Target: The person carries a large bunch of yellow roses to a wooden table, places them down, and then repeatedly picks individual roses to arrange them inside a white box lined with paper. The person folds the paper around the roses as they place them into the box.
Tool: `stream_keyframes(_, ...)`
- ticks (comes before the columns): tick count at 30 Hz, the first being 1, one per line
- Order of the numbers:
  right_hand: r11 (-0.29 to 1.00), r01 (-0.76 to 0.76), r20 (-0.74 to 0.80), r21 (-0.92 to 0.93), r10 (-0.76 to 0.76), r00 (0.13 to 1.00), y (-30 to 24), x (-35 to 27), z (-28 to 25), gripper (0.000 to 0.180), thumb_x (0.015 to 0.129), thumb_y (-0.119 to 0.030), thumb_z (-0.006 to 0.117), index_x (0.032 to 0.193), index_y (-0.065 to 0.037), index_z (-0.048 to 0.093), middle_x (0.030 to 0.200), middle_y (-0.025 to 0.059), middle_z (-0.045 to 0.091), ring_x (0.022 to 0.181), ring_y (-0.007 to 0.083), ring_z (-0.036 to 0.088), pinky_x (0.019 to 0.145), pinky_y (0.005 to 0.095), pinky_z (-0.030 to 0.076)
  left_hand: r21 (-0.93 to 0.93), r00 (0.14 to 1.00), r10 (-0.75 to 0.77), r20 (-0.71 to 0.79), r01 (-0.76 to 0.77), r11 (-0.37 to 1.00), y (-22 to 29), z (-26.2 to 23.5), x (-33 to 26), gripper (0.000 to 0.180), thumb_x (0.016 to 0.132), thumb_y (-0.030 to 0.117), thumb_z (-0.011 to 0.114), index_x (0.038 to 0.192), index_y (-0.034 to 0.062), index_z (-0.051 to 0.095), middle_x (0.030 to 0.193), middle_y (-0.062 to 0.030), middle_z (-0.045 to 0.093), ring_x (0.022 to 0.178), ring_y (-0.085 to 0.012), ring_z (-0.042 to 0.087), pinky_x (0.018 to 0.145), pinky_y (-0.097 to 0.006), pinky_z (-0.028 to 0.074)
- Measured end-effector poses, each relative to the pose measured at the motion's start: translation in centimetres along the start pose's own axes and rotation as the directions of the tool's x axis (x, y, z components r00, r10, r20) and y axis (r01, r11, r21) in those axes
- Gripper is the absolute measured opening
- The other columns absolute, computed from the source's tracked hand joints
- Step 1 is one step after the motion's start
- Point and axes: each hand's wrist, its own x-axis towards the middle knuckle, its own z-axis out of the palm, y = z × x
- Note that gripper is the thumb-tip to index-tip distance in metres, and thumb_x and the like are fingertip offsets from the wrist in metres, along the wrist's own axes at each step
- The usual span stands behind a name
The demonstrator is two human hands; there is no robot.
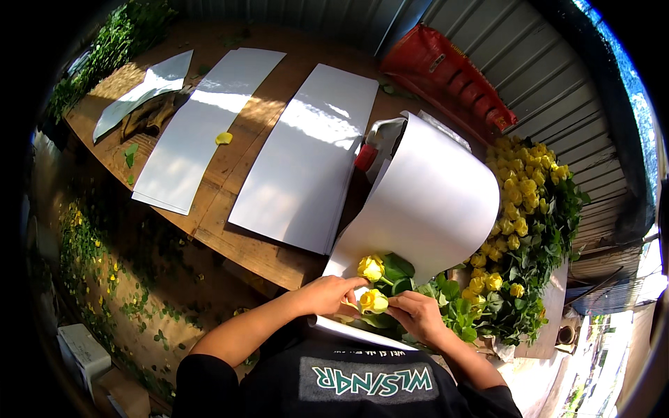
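Yellow rose (pixel 374 302) sits between my fingers (pixel 352 283); whether they grasp it, I can't tell from here. White sheets (pixel 300 160) lie beyond my left hand (pixel 326 295), on the counter (pixel 247 153); a curled sheet (pixel 432 202) rises ahead; piled roses (pixel 512 202) crowd beyond my right hand (pixel 419 317).

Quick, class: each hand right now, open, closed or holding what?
Left hand: partly curled beside the lower yellow rose; grip unclear.
Right hand: curled at that same rose; grip hidden.
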Motion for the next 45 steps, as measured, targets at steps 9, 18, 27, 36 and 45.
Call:
stream_keyframes(9, 0.974, -0.016, 0.305, -0.227, 0.087, 0.948, 1.3, 1.0, 3.5, 0.018, 0.081, -0.02, 0.05, 0.086, -0.002, 0.052, 0.072, 0.0104, 0.051, 0.054, 0.0287, 0.054, 0.048, 0.0376, 0.046, 0.012, 0.985, -0.165, -0.042, 0.165, 0.986, 0.8, -0.3, -0.4, 0.086, 0.063, 0.039, 0.071, 0.121, -0.003, 0.023, 0.084, -0.0234, 0.055, 0.076, -0.0359, 0.056, 0.066, -0.037, 0.045)
stream_keyframes(18, 0.98, -0.036, 0.523, -0.194, 0.134, 0.842, 1.0, 2.1, 2.2, 0.046, 0.079, -0.038, 0.052, 0.094, 0.005, 0.045, 0.087, 0.0195, 0.049, 0.069, 0.0347, 0.056, 0.061, 0.0393, 0.047, -0.14, 0.832, -0.533, -0.154, 0.515, 0.845, -0.6, -3.5, -4.1, 0.03, 0.076, 0.03, 0.061, 0.077, 0.0002, 0.056, 0.06, -0.006, 0.053, 0.055, -0.0123, 0.051, 0.051, -0.026, 0.041)
stream_keyframes(27, 0.98, 0.043, 0.457, -0.195, 0.052, 0.888, 1.0, 2.3, 2.2, 0.048, 0.079, -0.04, 0.051, 0.098, 0.004, 0.046, 0.091, 0.0158, 0.049, 0.066, 0.031, 0.056, 0.055, 0.0359, 0.048, -0.319, 0.885, -0.453, 0.11, 0.463, 0.827, -2.0, -2.4, -4.5, 0.029, 0.081, 0.028, 0.054, 0.067, 0.0029, 0.055, 0.056, -0.002, 0.053, 0.05, -0.0092, 0.047, 0.047, -0.024, 0.038)
stream_keyframes(36, 0.976, 0.021, 0.506, -0.218, 0.095, 0.857, 1.1, 2.9, 1.2, 0.043, 0.078, -0.037, 0.052, 0.093, 0.004, 0.048, 0.088, 0.0154, 0.051, 0.07, 0.0303, 0.057, 0.056, 0.0379, 0.047, 0.116, 0.978, -0.006, -0.209, 0.031, 0.993, 3.8, -3.8, -0.6, 0.023, 0.072, 0.028, 0.062, 0.09, 0.0134, 0.061, 0.093, -0.0017, 0.057, 0.075, -0.0203, 0.057, 0.063, -0.029, 0.046)
stream_keyframes(45, 0.916, -0.161, 0.179, -0.367, 0.239, 0.955, 0.2, 4.2, -1.8, 0.025, 0.079, -0.025, 0.053, 0.074, -0.001, 0.052, 0.07, 0.0118, 0.053, 0.057, 0.0284, 0.056, 0.051, 0.0376, 0.046, 0.214, 0.998, 0.043, 0.04, -0.05, 0.976, 2.0, -3.1, 1.1, 0.033, 0.069, 0.036, 0.063, 0.092, 0.0131, 0.059, 0.101, 0.002, 0.056, 0.08, -0.0194, 0.058, 0.067, -0.03, 0.047)
